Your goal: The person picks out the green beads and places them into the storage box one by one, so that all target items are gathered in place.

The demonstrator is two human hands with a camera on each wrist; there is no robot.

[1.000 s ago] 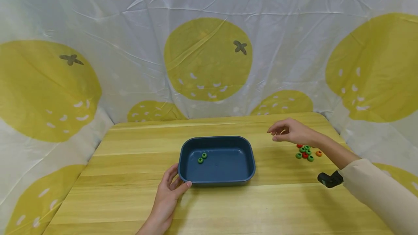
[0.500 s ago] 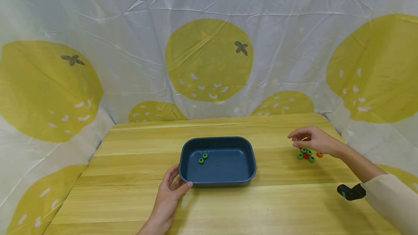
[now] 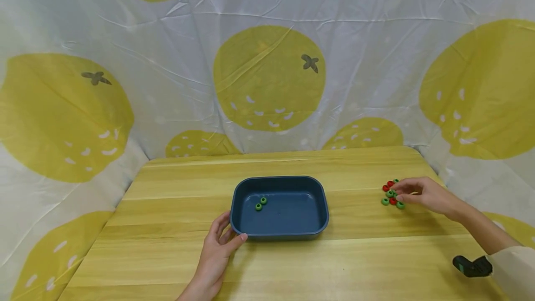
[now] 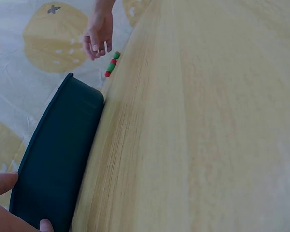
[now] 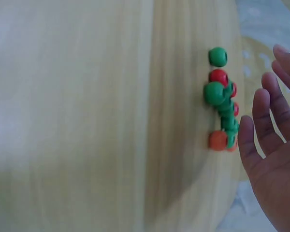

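Observation:
A dark blue rectangular tray (image 3: 292, 219) sits mid-table, and my left hand (image 3: 213, 252) grips its near left corner, thumb on the rim. Two green beads (image 3: 258, 207) lie inside, toward the left. At the right of the table my right hand (image 3: 432, 197) hangs over a loose cluster of green beads (image 3: 385, 201) and red beads (image 3: 386, 188), fingertips close above them. In the right wrist view its fingers (image 5: 262, 116) are parted and hold nothing. An orange bead (image 5: 217, 140) shows there beside the cluster; the hand hides it in the head view.
The wooden table (image 3: 167, 217) reaches back to a white curtain (image 3: 175, 82) with yellow fruit prints. Over the near right part of the table, a black device (image 3: 472, 266) is on the right wrist by the cream sleeve (image 3: 516, 268).
My right hand has moved right and lower, from the space between tray and beads to right over the cluster. My left hand keeps its hold on the tray.

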